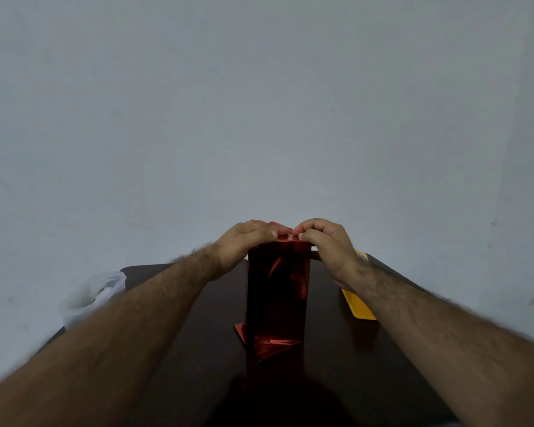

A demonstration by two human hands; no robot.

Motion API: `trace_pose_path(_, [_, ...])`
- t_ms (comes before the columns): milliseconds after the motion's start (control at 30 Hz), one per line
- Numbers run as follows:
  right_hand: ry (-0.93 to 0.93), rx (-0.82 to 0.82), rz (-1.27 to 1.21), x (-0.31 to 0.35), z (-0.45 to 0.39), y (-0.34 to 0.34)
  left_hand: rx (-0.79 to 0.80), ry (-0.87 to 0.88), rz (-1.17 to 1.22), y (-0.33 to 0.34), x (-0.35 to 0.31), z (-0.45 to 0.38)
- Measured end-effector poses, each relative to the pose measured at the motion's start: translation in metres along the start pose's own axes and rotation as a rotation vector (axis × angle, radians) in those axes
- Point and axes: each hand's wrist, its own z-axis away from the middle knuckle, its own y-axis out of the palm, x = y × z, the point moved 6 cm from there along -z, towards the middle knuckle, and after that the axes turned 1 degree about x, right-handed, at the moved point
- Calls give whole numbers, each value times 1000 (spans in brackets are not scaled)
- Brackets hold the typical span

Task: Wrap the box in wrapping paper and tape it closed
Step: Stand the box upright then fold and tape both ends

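Meanwhile, both hands' grip pinching wrapped box (277,291) top, yellow tray (356,305) right, bag (90,295) left.

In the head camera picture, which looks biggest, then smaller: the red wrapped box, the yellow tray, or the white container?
1. red wrapped box
2. white container and yellow tray: unsure, since both are partly hidden by the arms.

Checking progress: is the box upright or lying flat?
Upright: the box stands on end on the table, both hands pinching paper at its top.
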Motion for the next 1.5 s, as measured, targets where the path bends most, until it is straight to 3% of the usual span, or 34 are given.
trace_pose_path(300, [33, 35, 3, 4, 3, 5, 4, -37, -161, -12, -1, -4])
trace_pose_path(467, [19, 25, 9, 5, 1, 5, -24, 40, -718, -14, -12, -2])
trace_pose_path(500, [34, 23, -6, 5, 2, 6, -45, 30, -657, -13, -14, -2])
trace_pose_path(600, [119, -7, -107, 1, 6, 6, -107, -29, -159, -6, -13, -1])
trace_pose_path(767, [238, -115, -191, -19, 9, -15, -134, -9, -19, 3, -3, 5])
trace_pose_path(933, [329, -362, 367, -57, 11, -96, -188, -10, 67, 0, 7, 2])
trace_pose_path(1033, [535, -489, 653, -75, 25, -144, -207, -6, 62, -2, 12, 0])
trace_pose_path(1267, [906, -452, 302, -112, 35, -146, -216, 30, 8, -1, 17, -4])
trace_pose_path(1500, [969, -417, 206, -121, 19, -141, -207, 56, -12, 0, 16, -2])
